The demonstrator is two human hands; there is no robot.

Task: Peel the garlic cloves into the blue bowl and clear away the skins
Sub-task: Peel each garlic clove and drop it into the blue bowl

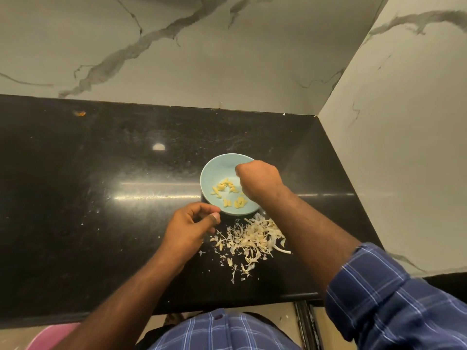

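A light blue bowl (214, 173) stands on the black counter and holds several peeled yellow garlic cloves (228, 194). My right hand (257, 181) hovers over the bowl's right side, knuckles up. Its fingers curl downward out of sight, so whatever they hold is hidden. My left hand (192, 223) sits at the bowl's near-left rim with fingers loosely curled and the thumb tip close to the rim. Nothing shows between its fingers. A pile of dry garlic skins (250, 238) lies on the counter just in front of the bowl, under my right forearm.
The black counter (101, 198) ends at marble walls behind (202, 59) and to the right (404, 147). Its front edge runs close to my body. Small skin scraps are scattered around the pile. A pink object (50, 337) shows at the lower left below the counter.
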